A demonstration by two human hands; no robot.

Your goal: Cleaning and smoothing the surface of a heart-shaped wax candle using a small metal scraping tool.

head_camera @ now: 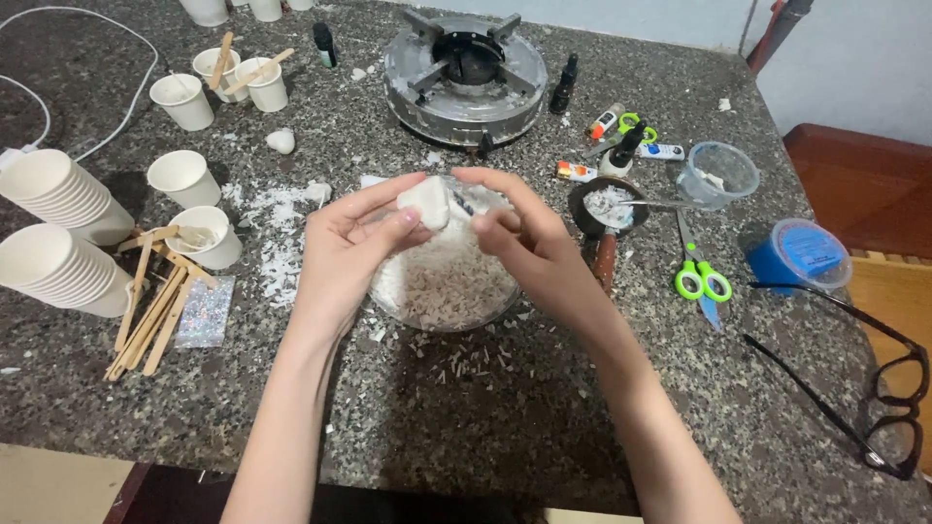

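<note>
My left hand (351,243) grips a white waxy block (425,203) above a clear glass bowl (419,313) filled with pale shavings (449,279). My right hand (524,243) is closed around a small blade-like tool (465,205) whose tip touches the block; most of the tool is hidden by the fingers. Both hands hover over the bowl at the middle of the speckled stone counter (505,408).
A gas burner (465,76) sits behind the bowl. Paper cups (184,179), cup stacks (58,228) and wooden sticks (150,315) lie left. Right: a small pan with a spoon (608,206), green scissors (701,275), a clear plastic cup (719,174), a blue-lidded tub (799,253), black glasses (879,388), small bottles (564,83).
</note>
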